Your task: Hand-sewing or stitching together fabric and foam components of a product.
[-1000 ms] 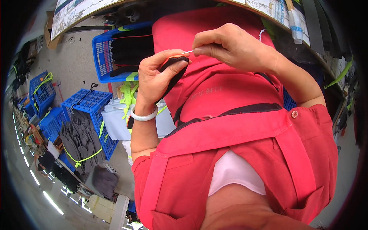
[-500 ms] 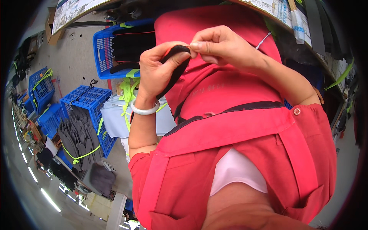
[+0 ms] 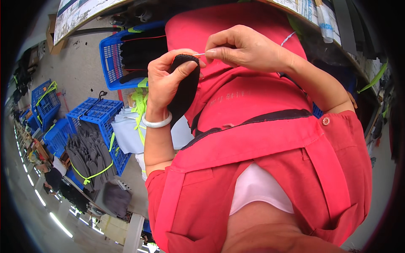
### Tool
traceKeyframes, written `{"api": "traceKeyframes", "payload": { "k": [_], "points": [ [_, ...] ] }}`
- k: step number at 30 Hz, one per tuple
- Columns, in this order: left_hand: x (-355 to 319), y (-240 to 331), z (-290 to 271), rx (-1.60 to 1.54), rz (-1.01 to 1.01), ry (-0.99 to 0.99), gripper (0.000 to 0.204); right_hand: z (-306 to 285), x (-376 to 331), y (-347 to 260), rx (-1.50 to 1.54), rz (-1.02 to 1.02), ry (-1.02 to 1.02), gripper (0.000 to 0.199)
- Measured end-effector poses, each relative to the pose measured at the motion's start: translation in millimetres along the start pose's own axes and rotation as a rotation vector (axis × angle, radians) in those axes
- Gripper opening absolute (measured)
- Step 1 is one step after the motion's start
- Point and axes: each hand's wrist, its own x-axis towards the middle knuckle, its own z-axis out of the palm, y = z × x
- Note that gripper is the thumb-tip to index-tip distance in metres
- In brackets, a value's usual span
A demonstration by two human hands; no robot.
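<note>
My left hand (image 3: 166, 80) grips a black knitted piece (image 3: 185, 86), which hangs down past my palm over my red apron. A pale bangle (image 3: 157, 122) circles that wrist. My right hand (image 3: 242, 48) pinches a thin metal needle (image 3: 200, 54) between thumb and forefinger. The needle's tip touches the top edge of the black piece. Both hands are held close together in front of my chest.
A blue crate (image 3: 110, 63) holding black fabric stands beyond my hands. More blue crates (image 3: 90, 114) and a bundle of grey pieces tied with a yellow-green strap (image 3: 90, 158) lie to the left. White bundles (image 3: 126, 133) sit below my left forearm. Shelving runs along the right.
My right hand has drawn slightly away to the right, so the needle now shows between the hands. The black piece hangs more fully over my left palm.
</note>
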Motion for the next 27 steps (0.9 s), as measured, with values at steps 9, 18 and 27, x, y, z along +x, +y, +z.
{"api": "traceKeyframes", "payload": {
  "k": [9, 18, 27],
  "points": [
    [-2, 3, 4, 0.070, -0.010, -0.016, 0.015, -8, -3, -2, -0.121, -0.018, 0.034, 0.019],
    [-5, 3, 1, -0.044, -0.021, -0.008, 0.016, 2, -4, -2, -0.169, -0.075, 0.033, 0.016],
    [-3, -8, 7, -0.145, 0.074, 0.020, 0.023, 26, -3, 15, 0.651, 0.117, -0.004, 0.022]
  ]
}}
